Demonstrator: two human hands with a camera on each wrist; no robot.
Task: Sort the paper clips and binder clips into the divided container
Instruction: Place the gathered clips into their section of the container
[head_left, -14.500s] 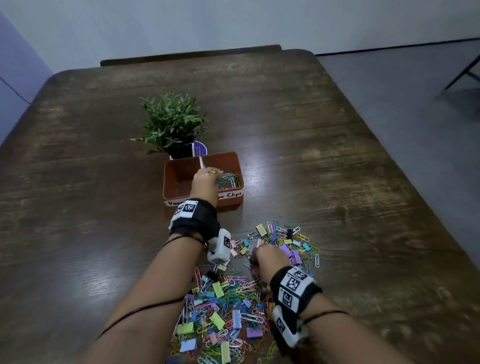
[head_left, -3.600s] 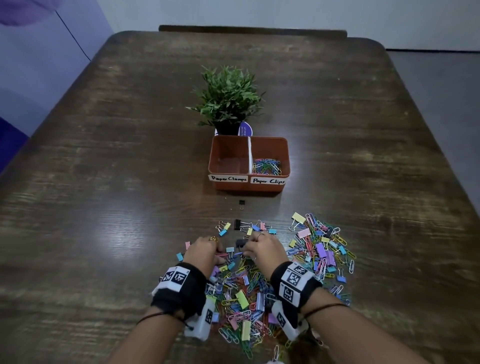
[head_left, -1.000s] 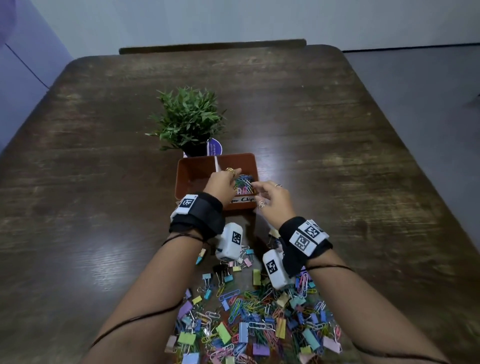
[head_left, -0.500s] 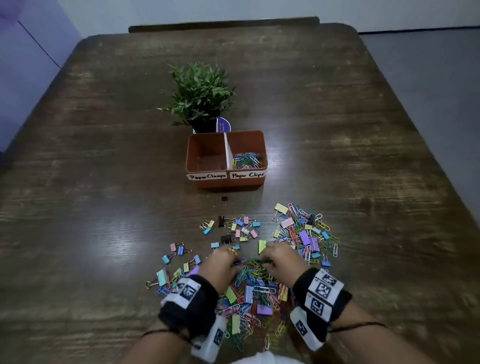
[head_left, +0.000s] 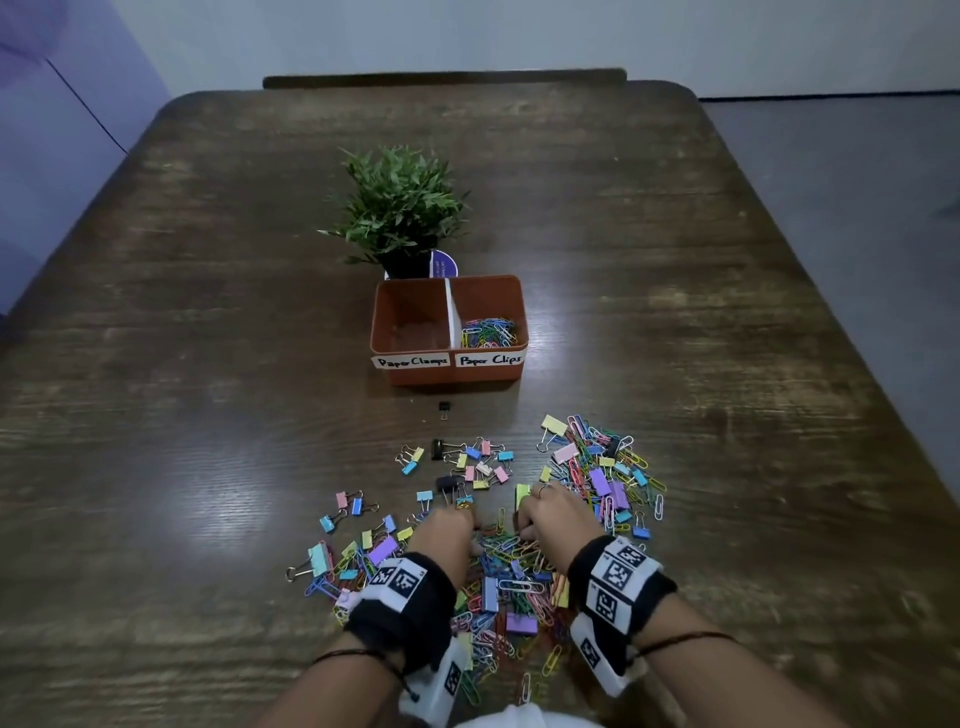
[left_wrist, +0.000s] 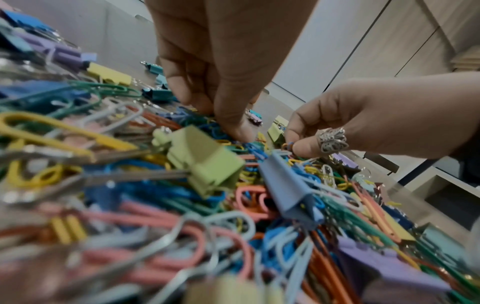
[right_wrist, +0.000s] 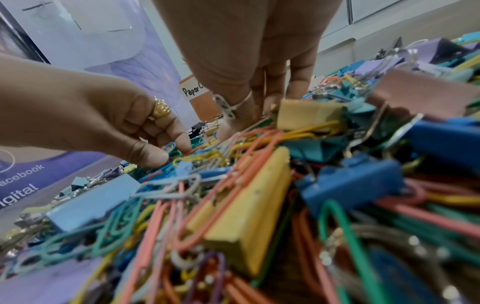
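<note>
Under both hands, at the near middle of the table (head_left: 208, 364), lies the mixed pile (head_left: 511, 582) of paper clips and binder clips, spreading out to 3 o'clock and 9 o'clock. The left hand (head_left: 448, 530) has its thumb and fingers curled down, pinching a few coloured paper clips (right_wrist: 172, 149) at the top of the heap. The right hand (head_left: 553, 512) sits just beside it at 3 o'clock, its ringed thumb and forefinger nipping a small clip (left_wrist: 287, 146) too. Straight ahead at 12 o'clock, well apart from the pile, stands the orange container (head_left: 449, 374), its long side facing the person. Its right compartment, labelled for paper clips, holds a small heap; the left looks bare. Either hand, I judge, must travel forward and slightly right to drop paper clips there, the right being a little nearer. A potted plant (head_left: 400, 208) stands just behind the container.
</note>
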